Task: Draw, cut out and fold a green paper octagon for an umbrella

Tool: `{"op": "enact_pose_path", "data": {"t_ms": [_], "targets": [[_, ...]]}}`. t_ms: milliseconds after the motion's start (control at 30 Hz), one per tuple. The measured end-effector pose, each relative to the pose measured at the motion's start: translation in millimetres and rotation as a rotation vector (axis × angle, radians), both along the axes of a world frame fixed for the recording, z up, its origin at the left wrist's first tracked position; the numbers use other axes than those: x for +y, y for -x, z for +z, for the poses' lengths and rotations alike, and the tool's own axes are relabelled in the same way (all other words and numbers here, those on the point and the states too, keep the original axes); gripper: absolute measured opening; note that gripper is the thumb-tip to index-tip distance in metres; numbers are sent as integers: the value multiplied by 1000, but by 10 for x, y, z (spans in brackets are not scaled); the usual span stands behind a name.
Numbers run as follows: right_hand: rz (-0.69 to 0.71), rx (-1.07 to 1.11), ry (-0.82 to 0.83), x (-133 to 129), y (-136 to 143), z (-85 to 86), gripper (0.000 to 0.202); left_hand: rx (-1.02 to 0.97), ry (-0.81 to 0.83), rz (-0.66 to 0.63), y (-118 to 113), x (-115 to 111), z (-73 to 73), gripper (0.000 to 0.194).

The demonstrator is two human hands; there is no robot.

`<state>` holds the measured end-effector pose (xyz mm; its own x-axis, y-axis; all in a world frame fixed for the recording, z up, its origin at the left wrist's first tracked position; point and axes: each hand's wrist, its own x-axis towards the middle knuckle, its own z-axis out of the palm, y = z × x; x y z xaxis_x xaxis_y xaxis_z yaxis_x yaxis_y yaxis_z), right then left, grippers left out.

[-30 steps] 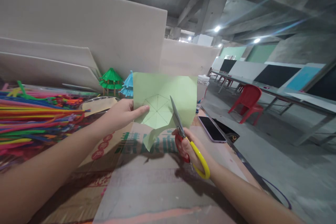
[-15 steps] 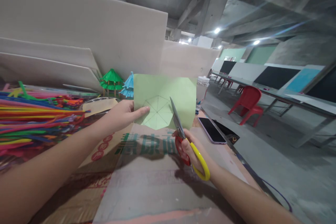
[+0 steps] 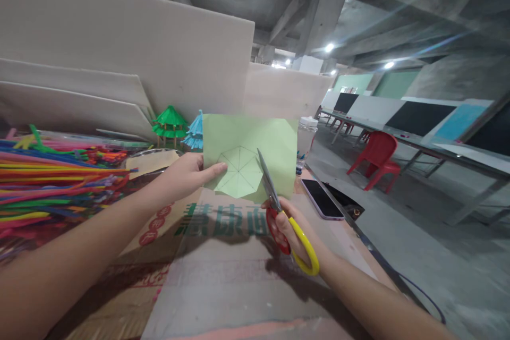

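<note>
A sheet of light green paper (image 3: 251,130) stands up in front of me, marked with a many-sided outline whose lines cross at the centre. Its lower edge has been cut along part of that outline. My left hand (image 3: 195,170) grips the sheet's left side, thumb on the front and fingers hidden behind. In my right hand (image 3: 292,226) is a pair of scissors (image 3: 271,188) with one red and one yellow handle. The blades point up and lie at the paper, right of the drawn shape, looking nearly closed.
Many coloured pipe cleaners (image 3: 59,180) lie at the left. Behind stand a green paper pavilion (image 3: 170,119), a light blue one (image 3: 194,130) and white boards (image 3: 139,48). A phone (image 3: 322,199) and a clear bottle (image 3: 306,141) are at the right, a red chair (image 3: 374,154) beyond.
Almost nothing differs. The view has shifted very slightly; both hands, the paper and the scissors keep their places.
</note>
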<state>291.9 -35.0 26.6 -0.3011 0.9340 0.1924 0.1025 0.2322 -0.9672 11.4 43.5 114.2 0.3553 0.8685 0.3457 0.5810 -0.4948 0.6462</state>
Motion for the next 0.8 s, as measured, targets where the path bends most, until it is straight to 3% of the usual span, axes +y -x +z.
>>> {"op": "enact_pose_path", "data": {"t_ms": [800], "targets": [[25, 96, 27, 9, 11, -58, 65, -7, 42, 38, -9, -11, 5, 54]]}}
